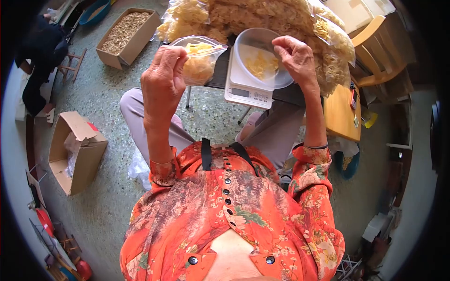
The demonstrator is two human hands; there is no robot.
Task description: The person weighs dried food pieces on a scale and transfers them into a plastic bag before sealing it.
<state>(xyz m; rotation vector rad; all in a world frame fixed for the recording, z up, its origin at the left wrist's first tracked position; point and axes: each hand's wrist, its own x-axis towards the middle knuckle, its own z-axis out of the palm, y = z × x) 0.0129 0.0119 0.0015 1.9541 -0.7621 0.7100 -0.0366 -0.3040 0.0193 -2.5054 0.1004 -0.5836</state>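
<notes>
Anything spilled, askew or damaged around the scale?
No spill or damage shows there. One mild oddity: the round clear plastic bowl with pale-yellow pieces inside sits off-centre on the white digital scale, overhanging its right side, so its seating looks slightly askew.

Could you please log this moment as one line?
left hand: pinching bag | right hand: over tub edge, grip unclear | tub: on scale, yellow pieces inside

Clad in a red-orange floral shirt (187, 206) with dark round buttons (228, 181), black straps (206, 154), greyish-mauve trousers (140, 119), pink footwear (252, 120) and a dark wristband (318, 147).
</notes>
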